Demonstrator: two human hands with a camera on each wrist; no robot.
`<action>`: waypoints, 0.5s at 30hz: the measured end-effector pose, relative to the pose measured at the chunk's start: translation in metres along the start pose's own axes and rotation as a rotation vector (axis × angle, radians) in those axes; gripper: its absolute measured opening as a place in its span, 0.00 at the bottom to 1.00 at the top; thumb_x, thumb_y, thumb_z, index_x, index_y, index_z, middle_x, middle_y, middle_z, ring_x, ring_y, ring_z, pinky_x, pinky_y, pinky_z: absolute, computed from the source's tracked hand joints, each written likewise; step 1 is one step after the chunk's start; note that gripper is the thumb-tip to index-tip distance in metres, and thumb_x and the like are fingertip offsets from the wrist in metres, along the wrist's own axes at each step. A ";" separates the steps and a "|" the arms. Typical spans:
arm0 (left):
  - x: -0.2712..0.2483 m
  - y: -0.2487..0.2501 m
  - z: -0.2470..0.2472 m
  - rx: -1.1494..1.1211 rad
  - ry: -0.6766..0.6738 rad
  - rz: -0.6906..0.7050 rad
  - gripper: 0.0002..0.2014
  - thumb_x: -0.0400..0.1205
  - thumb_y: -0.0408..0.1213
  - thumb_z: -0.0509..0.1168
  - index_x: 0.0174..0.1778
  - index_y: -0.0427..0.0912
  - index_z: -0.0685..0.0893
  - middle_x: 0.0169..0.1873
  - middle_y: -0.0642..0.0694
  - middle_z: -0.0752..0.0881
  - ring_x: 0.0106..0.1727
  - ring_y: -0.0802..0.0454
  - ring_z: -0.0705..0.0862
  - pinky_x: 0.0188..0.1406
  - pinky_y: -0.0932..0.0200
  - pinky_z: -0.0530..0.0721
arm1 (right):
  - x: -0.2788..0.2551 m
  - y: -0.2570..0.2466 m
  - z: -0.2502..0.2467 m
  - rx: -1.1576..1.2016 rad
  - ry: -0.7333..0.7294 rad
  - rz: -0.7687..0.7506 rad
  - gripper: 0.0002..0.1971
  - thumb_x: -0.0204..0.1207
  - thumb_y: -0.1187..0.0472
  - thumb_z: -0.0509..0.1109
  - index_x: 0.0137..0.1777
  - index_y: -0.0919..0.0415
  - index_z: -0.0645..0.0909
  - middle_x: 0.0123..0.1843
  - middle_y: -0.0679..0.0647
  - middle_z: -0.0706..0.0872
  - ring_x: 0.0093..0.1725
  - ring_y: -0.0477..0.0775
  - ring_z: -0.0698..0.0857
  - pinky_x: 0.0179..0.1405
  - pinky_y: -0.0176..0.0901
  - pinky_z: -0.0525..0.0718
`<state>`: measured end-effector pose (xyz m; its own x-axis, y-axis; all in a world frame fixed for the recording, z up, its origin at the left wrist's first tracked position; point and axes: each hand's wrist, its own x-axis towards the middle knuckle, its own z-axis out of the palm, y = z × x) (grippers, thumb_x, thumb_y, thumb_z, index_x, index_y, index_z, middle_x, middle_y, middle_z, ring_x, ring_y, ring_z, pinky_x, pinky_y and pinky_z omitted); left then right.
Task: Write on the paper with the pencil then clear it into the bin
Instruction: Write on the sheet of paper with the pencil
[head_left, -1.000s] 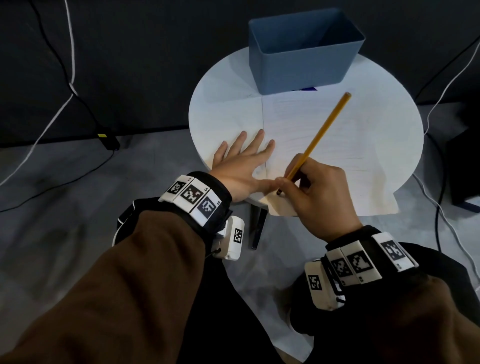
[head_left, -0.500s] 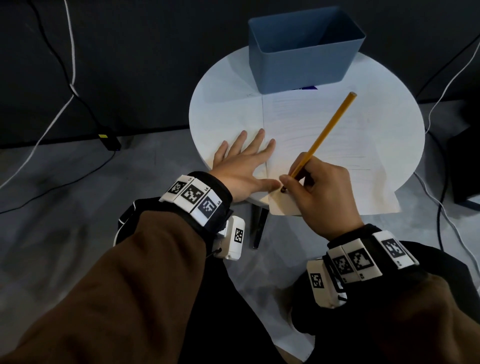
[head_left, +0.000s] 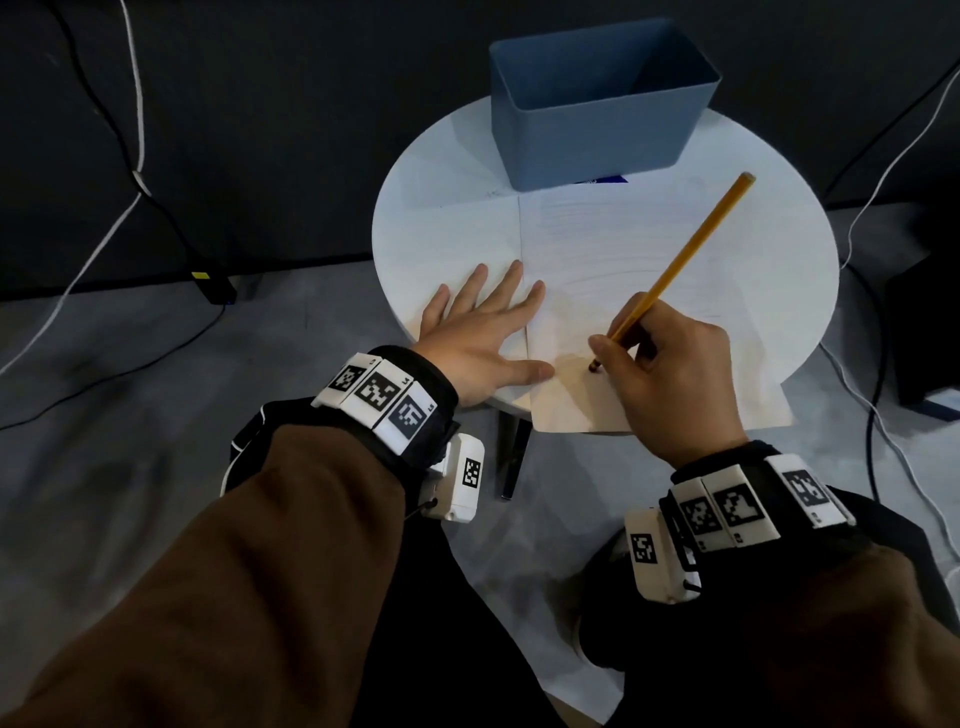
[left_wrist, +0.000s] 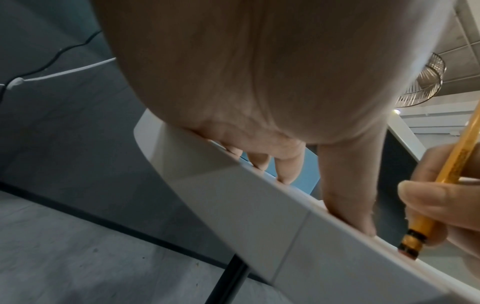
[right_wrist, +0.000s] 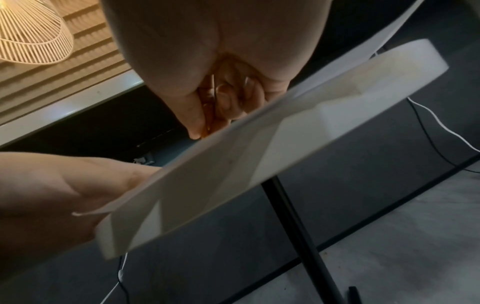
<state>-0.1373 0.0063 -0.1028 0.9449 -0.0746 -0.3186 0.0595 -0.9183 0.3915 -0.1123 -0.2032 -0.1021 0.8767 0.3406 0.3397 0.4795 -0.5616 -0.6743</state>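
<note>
**Mia:** Where is the paper (head_left: 628, 291) now?

**Ben:** It lies flat on the round worktop (head_left: 431, 223). Its near corners hang over the near edge. Faint lines show on it, so I think some marks are made.

**Mia:** And the pencil (head_left: 685, 260)?

**Ben:** The right hand (head_left: 670, 374) has its fingers curled round it, low down. The end on the paper looks like the rubber end, near the near edge. So the rubber may be in use.

**Mia:** What about the left hand (head_left: 483, 338)?

**Ben:** Flat, fingers spread, pressing the paper's left side down.

**Mia:** What is left?

**Ben:** The clearing. The bin (head_left: 597, 109) stands at the far edge, and the part I can see inside is empty.

**Mia:** Count them!

**Ben:** One paper, one pencil, one bin, two hands.
</note>
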 end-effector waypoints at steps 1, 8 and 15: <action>0.000 0.000 0.000 -0.004 0.002 0.001 0.43 0.81 0.67 0.60 0.87 0.66 0.41 0.85 0.64 0.33 0.85 0.57 0.29 0.83 0.48 0.29 | 0.000 -0.001 0.000 0.010 0.002 -0.001 0.10 0.79 0.59 0.77 0.40 0.55 0.80 0.33 0.42 0.87 0.27 0.45 0.80 0.32 0.47 0.82; 0.001 -0.001 0.002 -0.015 0.003 0.001 0.44 0.80 0.68 0.60 0.86 0.67 0.42 0.85 0.64 0.33 0.85 0.58 0.29 0.83 0.47 0.30 | -0.005 -0.007 0.007 0.026 -0.072 -0.039 0.09 0.79 0.60 0.77 0.41 0.56 0.81 0.31 0.38 0.85 0.29 0.43 0.81 0.32 0.38 0.78; -0.001 -0.002 0.001 -0.035 0.013 0.015 0.43 0.81 0.67 0.61 0.87 0.66 0.43 0.85 0.64 0.34 0.85 0.58 0.29 0.83 0.48 0.29 | 0.000 0.003 -0.007 0.019 0.019 0.030 0.10 0.78 0.61 0.77 0.39 0.56 0.80 0.30 0.37 0.82 0.28 0.46 0.81 0.32 0.39 0.76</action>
<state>-0.1382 0.0079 -0.1042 0.9499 -0.0834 -0.3012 0.0558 -0.9030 0.4260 -0.1110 -0.2099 -0.0998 0.8912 0.3098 0.3313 0.4525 -0.5567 -0.6967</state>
